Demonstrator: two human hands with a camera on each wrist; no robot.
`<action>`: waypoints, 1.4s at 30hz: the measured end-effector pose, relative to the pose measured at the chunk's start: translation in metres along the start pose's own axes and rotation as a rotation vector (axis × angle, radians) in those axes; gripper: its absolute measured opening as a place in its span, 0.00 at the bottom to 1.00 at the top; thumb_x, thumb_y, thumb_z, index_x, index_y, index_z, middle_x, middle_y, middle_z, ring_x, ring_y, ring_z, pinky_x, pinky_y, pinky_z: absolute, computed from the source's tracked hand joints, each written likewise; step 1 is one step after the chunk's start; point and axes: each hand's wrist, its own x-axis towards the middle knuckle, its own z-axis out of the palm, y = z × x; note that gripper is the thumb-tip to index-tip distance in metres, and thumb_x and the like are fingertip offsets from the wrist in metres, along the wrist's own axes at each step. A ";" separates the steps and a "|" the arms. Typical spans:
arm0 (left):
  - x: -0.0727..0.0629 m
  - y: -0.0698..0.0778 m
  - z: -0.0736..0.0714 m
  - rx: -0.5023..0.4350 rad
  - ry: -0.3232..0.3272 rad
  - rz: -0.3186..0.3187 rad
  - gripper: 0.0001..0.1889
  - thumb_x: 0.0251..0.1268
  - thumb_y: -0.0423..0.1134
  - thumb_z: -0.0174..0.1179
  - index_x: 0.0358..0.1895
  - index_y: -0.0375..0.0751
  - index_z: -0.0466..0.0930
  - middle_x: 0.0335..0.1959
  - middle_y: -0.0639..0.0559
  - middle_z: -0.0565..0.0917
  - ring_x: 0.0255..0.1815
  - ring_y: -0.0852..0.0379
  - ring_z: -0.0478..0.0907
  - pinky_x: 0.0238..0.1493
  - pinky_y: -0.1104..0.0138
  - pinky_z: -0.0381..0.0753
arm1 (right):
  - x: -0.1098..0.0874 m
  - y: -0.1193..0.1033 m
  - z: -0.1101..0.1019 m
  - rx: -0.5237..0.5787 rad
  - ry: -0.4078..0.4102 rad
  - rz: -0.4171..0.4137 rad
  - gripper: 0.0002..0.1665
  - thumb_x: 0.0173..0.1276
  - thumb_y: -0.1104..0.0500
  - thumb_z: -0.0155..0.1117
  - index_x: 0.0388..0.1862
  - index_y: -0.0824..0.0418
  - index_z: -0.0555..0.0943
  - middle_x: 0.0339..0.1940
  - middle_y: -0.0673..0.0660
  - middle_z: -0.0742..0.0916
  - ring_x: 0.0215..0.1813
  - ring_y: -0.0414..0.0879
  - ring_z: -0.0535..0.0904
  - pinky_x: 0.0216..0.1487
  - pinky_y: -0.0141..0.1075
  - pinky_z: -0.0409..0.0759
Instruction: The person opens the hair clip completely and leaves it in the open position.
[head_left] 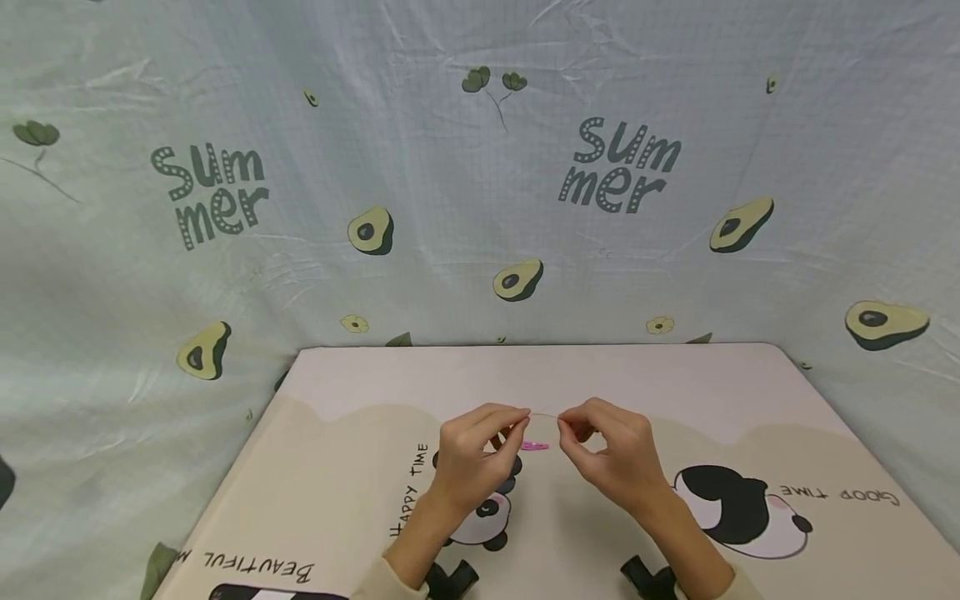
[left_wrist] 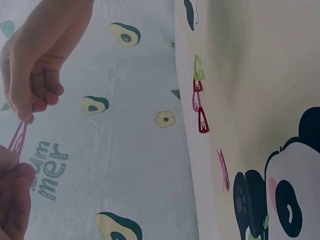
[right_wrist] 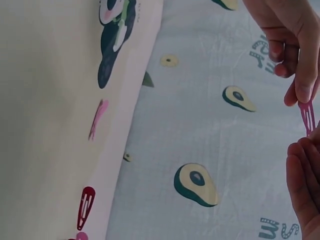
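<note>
A pink snap hair clip (head_left: 543, 415) is held up over the table between both hands. My left hand (head_left: 480, 454) pinches one end of it, and my right hand (head_left: 617, 454) pinches the other. In the left wrist view the slotted clip (left_wrist: 18, 140) spans the short gap between the fingertips. The right wrist view shows the same clip (right_wrist: 308, 116), its lower end covered by fingers. Beneath the hands, pink clips (left_wrist: 223, 170) lie together on the tabletop. Along from them is a row with a dark red clip (left_wrist: 203, 120) and a light green clip (left_wrist: 199, 67).
The table (head_left: 600, 375) wears a cream cover with printed pandas and lettering. Behind it hangs a pale curtain (head_left: 450, 167) printed with avocados. Black wrist mounts (head_left: 452, 581) show near both wrists. In the right wrist view a dark red clip (right_wrist: 86, 207) lies near the table edge.
</note>
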 end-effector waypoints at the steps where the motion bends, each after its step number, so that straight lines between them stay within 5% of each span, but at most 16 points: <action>1: 0.001 0.001 0.001 -0.006 -0.001 -0.006 0.09 0.55 0.24 0.72 0.39 0.36 0.91 0.32 0.49 0.91 0.24 0.62 0.83 0.27 0.81 0.80 | 0.000 0.000 -0.001 -0.002 0.002 0.013 0.04 0.67 0.62 0.68 0.32 0.60 0.86 0.25 0.49 0.87 0.24 0.37 0.81 0.30 0.23 0.81; 7: 0.007 0.002 0.008 -0.015 0.005 -0.031 0.05 0.58 0.27 0.72 0.36 0.38 0.91 0.29 0.51 0.91 0.21 0.63 0.79 0.26 0.81 0.79 | 0.002 0.002 -0.009 0.010 0.006 0.093 0.07 0.58 0.70 0.73 0.33 0.59 0.86 0.25 0.48 0.87 0.24 0.36 0.81 0.26 0.23 0.80; 12: 0.011 0.000 0.019 -0.015 -0.043 -0.098 0.02 0.59 0.32 0.73 0.35 0.40 0.90 0.27 0.53 0.89 0.21 0.63 0.80 0.26 0.81 0.79 | 0.000 0.010 -0.017 0.018 0.018 0.072 0.13 0.53 0.75 0.75 0.32 0.60 0.87 0.25 0.48 0.88 0.23 0.36 0.81 0.27 0.23 0.81; 16: 0.012 -0.004 0.035 0.005 -0.132 -0.199 0.01 0.61 0.35 0.73 0.35 0.42 0.91 0.28 0.54 0.90 0.23 0.62 0.82 0.28 0.81 0.78 | -0.006 0.024 -0.023 -0.019 -0.004 0.066 0.16 0.48 0.77 0.76 0.33 0.60 0.87 0.26 0.48 0.88 0.24 0.35 0.81 0.29 0.22 0.81; 24: 0.013 -0.016 0.068 0.122 -0.358 -0.335 0.02 0.62 0.37 0.69 0.34 0.49 0.91 0.30 0.58 0.91 0.26 0.65 0.84 0.30 0.79 0.75 | -0.023 0.056 -0.026 -0.006 -0.106 0.214 0.12 0.55 0.75 0.74 0.32 0.61 0.86 0.23 0.48 0.87 0.23 0.30 0.79 0.28 0.20 0.78; 29: 0.009 -0.024 0.084 0.122 -0.479 -0.422 0.03 0.62 0.39 0.70 0.34 0.50 0.92 0.28 0.59 0.90 0.24 0.69 0.78 0.24 0.80 0.68 | -0.035 0.071 -0.024 -0.090 -0.204 0.322 0.10 0.57 0.72 0.74 0.29 0.58 0.85 0.22 0.45 0.86 0.24 0.29 0.78 0.27 0.24 0.79; 42: -0.010 -0.036 0.108 0.211 -0.625 -0.548 0.03 0.60 0.41 0.71 0.31 0.52 0.92 0.21 0.61 0.86 0.21 0.68 0.73 0.21 0.75 0.65 | -0.042 0.088 -0.010 -0.287 -0.540 0.491 0.04 0.59 0.65 0.72 0.27 0.57 0.86 0.21 0.47 0.83 0.26 0.37 0.72 0.29 0.32 0.72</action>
